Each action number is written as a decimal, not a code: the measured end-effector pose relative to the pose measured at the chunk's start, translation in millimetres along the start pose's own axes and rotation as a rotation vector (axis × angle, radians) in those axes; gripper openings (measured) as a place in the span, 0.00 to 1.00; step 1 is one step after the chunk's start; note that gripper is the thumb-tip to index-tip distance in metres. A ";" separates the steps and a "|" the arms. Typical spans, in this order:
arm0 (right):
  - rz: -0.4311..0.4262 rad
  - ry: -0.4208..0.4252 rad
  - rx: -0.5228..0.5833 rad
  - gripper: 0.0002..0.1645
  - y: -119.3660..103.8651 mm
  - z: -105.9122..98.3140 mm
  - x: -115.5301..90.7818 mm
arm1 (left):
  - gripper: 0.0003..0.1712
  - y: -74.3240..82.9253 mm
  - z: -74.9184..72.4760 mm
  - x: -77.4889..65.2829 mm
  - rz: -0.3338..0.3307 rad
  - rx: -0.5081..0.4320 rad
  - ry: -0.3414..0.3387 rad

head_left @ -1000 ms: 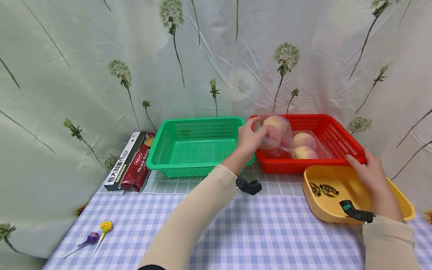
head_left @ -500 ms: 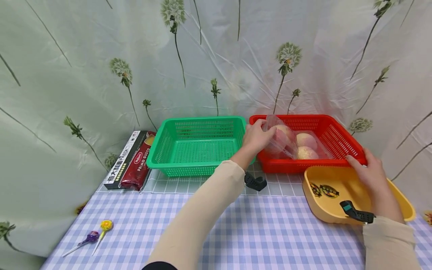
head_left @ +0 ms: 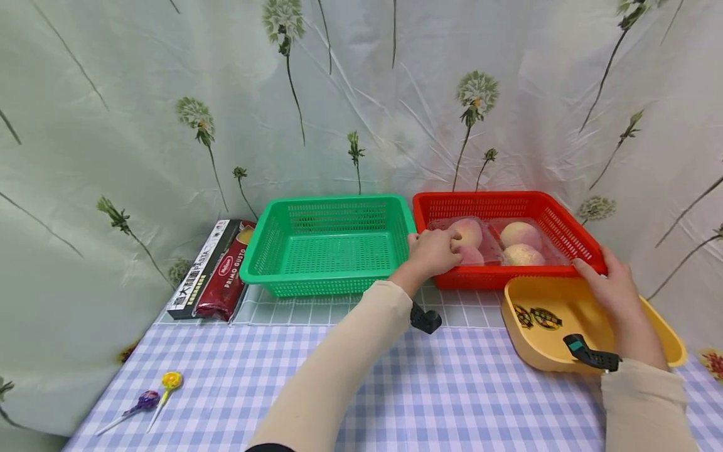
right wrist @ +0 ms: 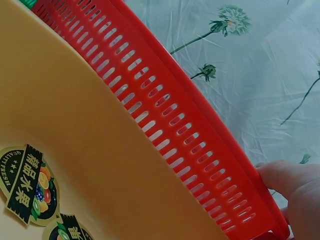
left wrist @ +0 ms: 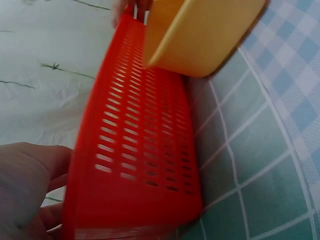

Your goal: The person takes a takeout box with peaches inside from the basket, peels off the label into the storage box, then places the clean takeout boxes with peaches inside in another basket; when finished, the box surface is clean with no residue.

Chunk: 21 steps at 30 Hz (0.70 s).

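Note:
My left hand (head_left: 433,252) is over the left front corner of the red basket (head_left: 480,277). Its curled fingers hold the left part of a clear-wrapped pack of peaches (head_left: 467,232), which lies flat inside. A second clear pack of peaches (head_left: 521,236) lies to its right. In the left wrist view, the basket wall hides the tips of my left hand (left wrist: 30,185). My right hand (head_left: 614,282) grips the basket's right front corner, thumb at the near side. The right wrist view has that hand (right wrist: 292,190) at the rim's end.
A green basket (head_left: 327,280) stands left of the red one, on a white wire rack (head_left: 339,312). Left of it lie pasta packages (head_left: 211,270). A yellow tray (head_left: 536,351) with fruit stickers sits in front of the red basket. Two lollipops (head_left: 172,381) lie at lower left on the checked cloth.
The left peach pack, tilted and raised in my left hand before, now lies flat in the red basket. My left hand has come down with it. My right hand stays on the basket corner.

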State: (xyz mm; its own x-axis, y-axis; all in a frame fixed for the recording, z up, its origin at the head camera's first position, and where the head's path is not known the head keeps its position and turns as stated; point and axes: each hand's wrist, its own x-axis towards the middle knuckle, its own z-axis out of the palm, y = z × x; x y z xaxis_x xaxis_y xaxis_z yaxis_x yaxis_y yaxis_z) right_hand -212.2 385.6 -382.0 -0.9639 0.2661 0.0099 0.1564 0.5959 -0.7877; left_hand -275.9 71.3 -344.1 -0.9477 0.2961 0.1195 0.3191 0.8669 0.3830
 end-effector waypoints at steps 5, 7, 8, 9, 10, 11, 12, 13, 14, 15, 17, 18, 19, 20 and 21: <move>-0.013 0.003 0.000 0.49 0.1 3.6 0.3 | 0.21 -7.3 6.9 -3.2 0.053 0.014 0.044; -0.013 0.000 0.004 0.49 -0.2 4.7 0.5 | 0.21 -11.0 8.5 -6.6 0.064 -0.025 0.070; -0.014 -0.002 -0.001 0.49 -0.5 4.7 0.5 | 0.21 -12.9 9.0 -9.0 0.073 -0.049 0.081; -0.015 -0.002 -0.008 0.49 -1.0 4.7 0.5 | 0.21 -14.8 9.5 -11.6 0.079 -0.066 0.092; -0.018 0.001 -0.023 0.49 -1.5 4.6 0.4 | 0.21 -16.6 10.0 -14.6 0.088 -0.079 0.102; -0.021 0.004 -0.044 0.49 -2.2 4.2 0.4 | 0.21 -18.2 10.2 -17.9 0.095 -0.084 0.111; -0.026 0.011 -0.071 0.49 -2.9 4.0 0.2 | 0.22 -20.2 10.3 -21.5 0.104 -0.084 0.121; -0.030 0.016 -0.100 0.48 -3.7 3.7 -0.3 | 0.22 -22.2 10.0 -25.4 0.114 -0.076 0.131; -0.034 0.023 -0.127 0.48 -4.7 3.4 -0.8 | 0.23 -24.3 9.9 -28.8 0.124 -0.068 0.141; -0.040 0.031 -0.153 0.48 -5.7 3.2 -1.3 | 0.23 -26.4 9.8 -32.0 0.131 -0.061 0.152; -0.048 0.042 -0.198 0.48 -8.4 3.0 -3.1 | 0.23 -30.7 9.1 -38.1 0.144 -0.059 0.170; -0.054 0.047 -0.215 0.47 -10.2 3.1 -4.1 | 0.23 -33.0 8.8 -40.9 0.152 -0.062 0.178; -0.059 0.049 -0.228 0.47 -12.0 3.1 -5.3 | 0.23 -35.2 8.4 -43.7 0.159 -0.069 0.184; -0.064 0.052 -0.239 0.47 -14.1 3.4 -6.5 | 0.23 -37.6 8.3 -46.3 0.167 -0.074 0.189; -0.074 0.053 -0.258 0.47 -16.4 3.7 -7.6 | 0.23 -40.1 8.4 -49.1 0.174 -0.076 0.197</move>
State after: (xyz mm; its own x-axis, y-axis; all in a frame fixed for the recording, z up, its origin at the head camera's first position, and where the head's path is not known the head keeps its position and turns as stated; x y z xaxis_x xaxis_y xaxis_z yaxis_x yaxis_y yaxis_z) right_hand -208.2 371.0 -371.5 -0.9632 0.2496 0.0995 0.1417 0.7866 -0.6010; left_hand -242.0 25.4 -373.0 -0.8649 0.3475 0.3622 0.4823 0.7752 0.4079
